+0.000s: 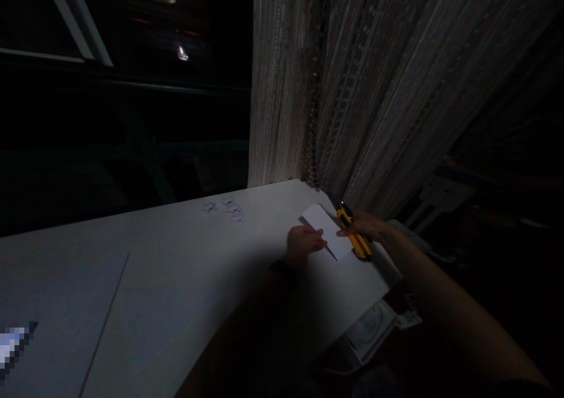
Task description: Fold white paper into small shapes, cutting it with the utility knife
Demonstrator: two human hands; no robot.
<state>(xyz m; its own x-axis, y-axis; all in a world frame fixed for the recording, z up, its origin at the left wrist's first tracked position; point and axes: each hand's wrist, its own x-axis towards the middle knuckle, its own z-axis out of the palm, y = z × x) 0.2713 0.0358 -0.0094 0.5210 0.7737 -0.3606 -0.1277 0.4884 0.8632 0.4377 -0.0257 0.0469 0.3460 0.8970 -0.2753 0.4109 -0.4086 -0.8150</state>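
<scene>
Near the table's far right corner lies a folded piece of white paper (324,225), with a slit or lifted edge along its near side. My left hand (305,242) grips this edge, thumb on top, with a dark band round the wrist. A yellow and black utility knife (359,244) is in my right hand (363,226), at the right side of the paper. Its metal tip points away from me. My right thumb reaches across the knife towards the paper. The light is dim, and the undersides of my fingers are hidden.
Several small folded or cut paper pieces (229,207) lie by the far edge of the white table (176,245). A large pale sheet (66,304) covers its left part. Striped curtains (282,93) hang behind. A white box-like item (370,327) sits below the right edge.
</scene>
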